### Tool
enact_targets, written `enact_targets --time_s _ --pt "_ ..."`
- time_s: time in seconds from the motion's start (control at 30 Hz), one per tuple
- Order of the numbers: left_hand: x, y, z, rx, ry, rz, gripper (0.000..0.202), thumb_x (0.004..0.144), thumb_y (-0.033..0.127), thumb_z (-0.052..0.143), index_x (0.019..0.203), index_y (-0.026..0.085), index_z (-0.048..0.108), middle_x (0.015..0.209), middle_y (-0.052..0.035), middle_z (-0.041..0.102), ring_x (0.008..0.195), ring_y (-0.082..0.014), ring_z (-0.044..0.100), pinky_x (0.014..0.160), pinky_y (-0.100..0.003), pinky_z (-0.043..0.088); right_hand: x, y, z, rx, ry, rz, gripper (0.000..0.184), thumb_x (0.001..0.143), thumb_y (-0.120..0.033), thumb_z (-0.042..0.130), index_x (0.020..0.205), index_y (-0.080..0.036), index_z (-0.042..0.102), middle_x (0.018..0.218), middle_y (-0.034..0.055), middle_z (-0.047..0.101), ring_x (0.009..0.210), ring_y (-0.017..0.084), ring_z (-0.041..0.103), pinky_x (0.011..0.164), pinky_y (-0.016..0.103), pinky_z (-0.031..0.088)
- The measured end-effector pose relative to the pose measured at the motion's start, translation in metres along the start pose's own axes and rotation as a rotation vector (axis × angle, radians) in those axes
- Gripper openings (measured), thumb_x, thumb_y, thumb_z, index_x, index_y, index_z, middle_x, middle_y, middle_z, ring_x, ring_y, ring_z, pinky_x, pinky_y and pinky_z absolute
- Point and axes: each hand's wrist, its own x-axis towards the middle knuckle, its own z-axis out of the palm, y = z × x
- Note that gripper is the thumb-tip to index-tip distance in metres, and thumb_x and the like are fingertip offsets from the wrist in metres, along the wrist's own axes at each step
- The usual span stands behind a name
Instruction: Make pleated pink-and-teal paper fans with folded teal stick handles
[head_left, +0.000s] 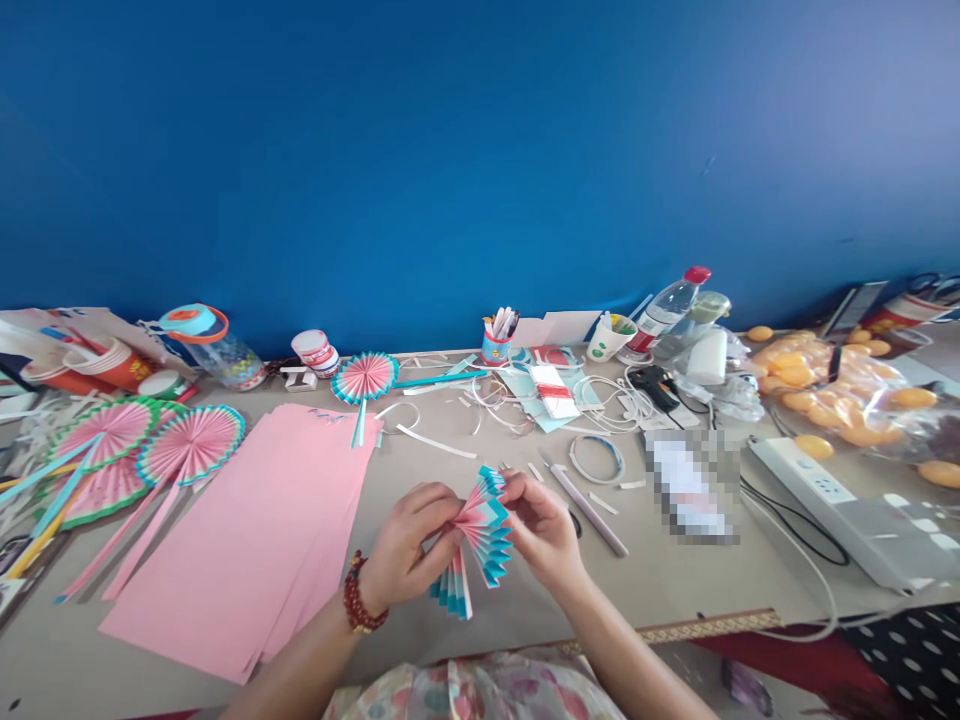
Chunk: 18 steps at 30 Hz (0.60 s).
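Observation:
A pleated paper fan (484, 525), pink at its centre and blue toward the edge, is partly spread between my two hands above the table. My left hand (420, 540), with a beaded bracelet (358, 595) at the wrist, pinches the fan near its gathered middle. On the other side, my right hand (544, 525) has its fingers closed on the fan's upper outer edge. One folded section hangs below my left fingers. Part of the fan's centre is hidden behind the left fingertips. To the right of my right hand lies a pale craft knife or pen-like tool (589, 510).
Pink paper sheets (247, 540) lie to the left, beside finished fans (191, 445). Another fan (365, 378) rests farther back. Paper strips, cables and a pen cup (496, 345) line the rear. A bottle (671, 310), a power strip (832, 510) and bagged orange balls (817, 375) are right.

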Motion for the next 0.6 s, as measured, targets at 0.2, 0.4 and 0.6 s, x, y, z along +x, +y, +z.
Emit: enact_targets --time_s 0.2,0.4,0.6 --pt "-0.003 0.000 0.000 -0.066 -0.001 0.021 0.025 0.099 0.025 0.037 0.105 0.017 0.060 0.088 -0.0092 0.060 0.081 -0.0213 0.055 0.074 -0.036 0.045 0.000 -0.003 -0.001 -0.039 -0.005 -0.051 0.024 0.088 -0.044 0.067 0.081 -0.021 0.062 0.082 0.0055 0.064 0.074 0.018 0.060 0.063 0.027 0.051" --pt "-0.001 0.000 0.002 -0.043 0.007 -0.047 0.024 0.100 0.022 0.040 0.100 0.018 0.063 0.084 -0.0067 0.064 0.079 -0.0193 0.058 0.076 -0.035 0.046 0.003 -0.009 -0.003 -0.147 -0.034 -0.162 0.013 0.090 -0.033 0.065 0.084 -0.022 0.064 0.085 0.0063 0.065 0.079 0.019 0.062 0.065 0.029 0.052" --pt "0.004 0.007 0.000 -0.097 0.096 -0.069 0.023 0.099 0.016 0.046 0.111 0.019 0.065 0.102 -0.0088 0.071 0.096 -0.0197 0.066 0.085 -0.031 0.051 0.005 -0.017 -0.002 -0.267 -0.085 -0.259 0.006 0.089 -0.019 0.066 0.084 -0.022 0.064 0.086 0.0054 0.069 0.081 0.019 0.065 0.071 0.030 0.051"
